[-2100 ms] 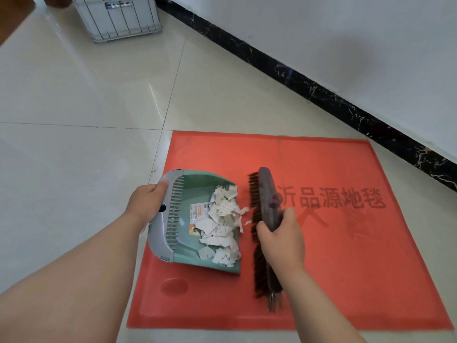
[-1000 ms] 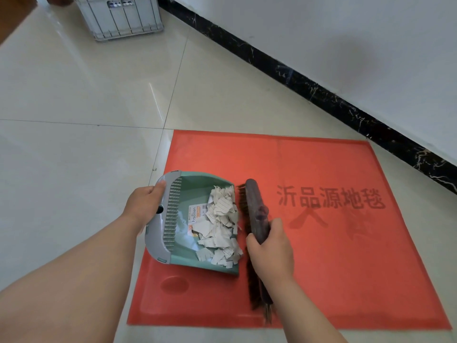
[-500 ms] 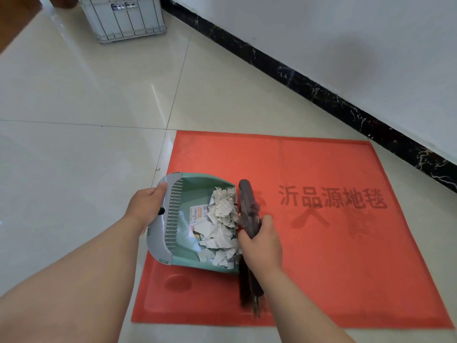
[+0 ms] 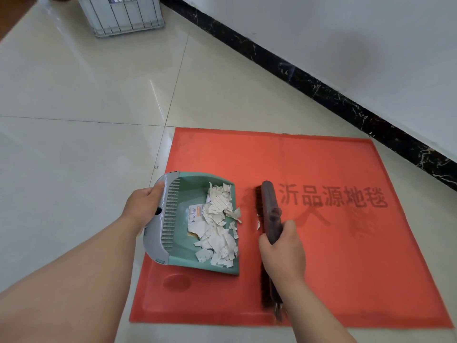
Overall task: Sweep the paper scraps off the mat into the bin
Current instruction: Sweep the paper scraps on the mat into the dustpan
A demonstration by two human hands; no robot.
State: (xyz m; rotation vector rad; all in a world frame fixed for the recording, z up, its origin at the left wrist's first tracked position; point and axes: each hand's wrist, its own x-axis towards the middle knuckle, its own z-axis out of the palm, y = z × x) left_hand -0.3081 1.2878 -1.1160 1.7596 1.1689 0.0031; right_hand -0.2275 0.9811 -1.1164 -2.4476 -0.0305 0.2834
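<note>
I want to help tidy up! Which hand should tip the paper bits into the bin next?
The left hand. It already grips the dustpan holding the paper scraps, and the grey bin sits far on that side. The right hand only holds the brush.

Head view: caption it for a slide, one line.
Left hand steadies green plastic dustpan of torn paper scraps; right hand holds dark bristle brush on red mat.
</note>
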